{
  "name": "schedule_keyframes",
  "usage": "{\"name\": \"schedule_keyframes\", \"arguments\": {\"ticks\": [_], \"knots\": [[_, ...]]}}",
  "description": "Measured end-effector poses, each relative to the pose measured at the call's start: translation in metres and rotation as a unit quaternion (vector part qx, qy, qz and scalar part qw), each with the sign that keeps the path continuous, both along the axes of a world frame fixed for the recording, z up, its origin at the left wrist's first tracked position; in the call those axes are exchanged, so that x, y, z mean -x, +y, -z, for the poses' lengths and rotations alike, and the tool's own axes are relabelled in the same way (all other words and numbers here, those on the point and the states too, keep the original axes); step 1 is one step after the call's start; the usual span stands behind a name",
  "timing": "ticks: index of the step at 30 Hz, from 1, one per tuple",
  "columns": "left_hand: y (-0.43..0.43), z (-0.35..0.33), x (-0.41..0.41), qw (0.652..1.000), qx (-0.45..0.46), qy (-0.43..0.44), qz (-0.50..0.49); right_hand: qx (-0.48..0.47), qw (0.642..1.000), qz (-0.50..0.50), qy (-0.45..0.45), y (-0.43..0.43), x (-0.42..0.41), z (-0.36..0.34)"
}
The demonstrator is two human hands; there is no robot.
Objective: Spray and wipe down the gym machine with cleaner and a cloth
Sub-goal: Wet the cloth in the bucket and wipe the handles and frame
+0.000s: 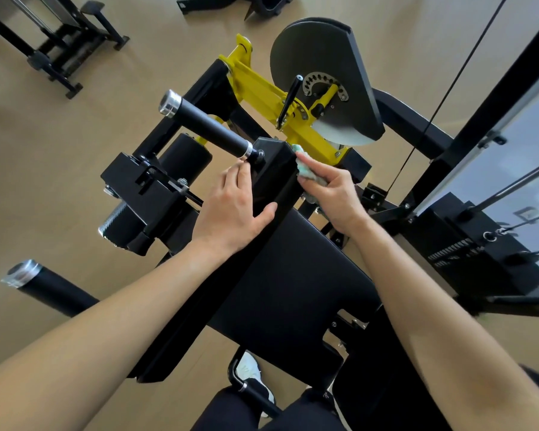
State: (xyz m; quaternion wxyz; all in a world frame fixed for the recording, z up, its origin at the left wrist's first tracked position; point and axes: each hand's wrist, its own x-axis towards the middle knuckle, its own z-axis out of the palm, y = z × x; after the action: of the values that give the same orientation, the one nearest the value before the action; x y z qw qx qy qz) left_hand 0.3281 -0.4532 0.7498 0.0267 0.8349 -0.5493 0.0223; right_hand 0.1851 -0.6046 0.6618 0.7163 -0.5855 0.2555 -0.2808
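A black gym machine fills the middle of the view, with a glossy black frame bar point(274, 178) running up from a black padded seat point(293, 287). My left hand point(234, 209) lies flat against the left side of that bar, thumb on its top face, just below a black handle grip point(209, 126). My right hand point(333, 191) presses a pale green cloth point(305, 166) against the bar's right side, near the yellow lever arm point(262, 85). No spray bottle is in view.
A grey cam disc point(318, 73) with a black adjustment pin stands behind the yellow arm. The weight stack point(473, 244) and its cables are at the right. A second black handle point(47, 287) sticks out low left. Another machine point(53, 42) stands on the tan floor far left.
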Motion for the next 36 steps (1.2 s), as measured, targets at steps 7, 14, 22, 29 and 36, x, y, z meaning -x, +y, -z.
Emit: {"name": "schedule_keyframes", "arguments": {"ticks": [7,14,22,29,36], "knots": [[0.001,-0.001,-0.001,0.999,0.015,0.034,0.003,0.09,0.988,0.113,0.057,0.086,-0.027,0.011],[0.004,-0.003,-0.008,0.992,0.06,0.112,-0.006,0.009,0.993,0.118,0.02,0.172,-0.026,-0.006],[0.02,-0.014,-0.009,0.972,0.152,0.18,0.012,-0.172,0.974,0.146,-0.001,0.201,-0.016,0.002],[0.101,-0.018,0.011,0.972,0.164,0.154,0.06,-0.329,0.936,0.128,-0.023,0.17,-0.028,-0.017],[0.208,0.005,0.021,0.987,0.14,0.081,0.003,-0.352,0.936,0.016,0.004,0.272,-0.022,-0.015]]}}
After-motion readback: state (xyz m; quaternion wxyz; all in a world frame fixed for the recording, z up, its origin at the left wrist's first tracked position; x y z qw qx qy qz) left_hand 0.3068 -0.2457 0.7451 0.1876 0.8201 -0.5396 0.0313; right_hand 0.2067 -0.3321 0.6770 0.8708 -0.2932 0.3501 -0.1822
